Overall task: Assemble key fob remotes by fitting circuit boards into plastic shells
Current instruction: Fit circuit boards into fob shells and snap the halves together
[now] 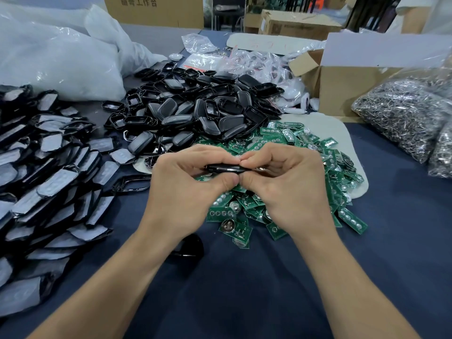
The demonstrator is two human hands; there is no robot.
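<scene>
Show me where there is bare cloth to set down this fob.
Bare cloth lies nearest you, below the boards, and on the right between the boards and the bags of metal parts. Crowded: film-covered fobs fill the left, shells the middle back, and boards lie under the left hand and right hand holding the fob.

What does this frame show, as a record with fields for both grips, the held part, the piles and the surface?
left grip: pinches the left end of the black shell
right grip: pinches the right end of the same shell
board inside: cannot tell, fingers hide it
green circuit boards: loose pile beneath the grips
pile of black shells: behind the boards
film-covered pieces: stacked at left
bag of metal parts: far right
surface: dark blue cloth
</scene>
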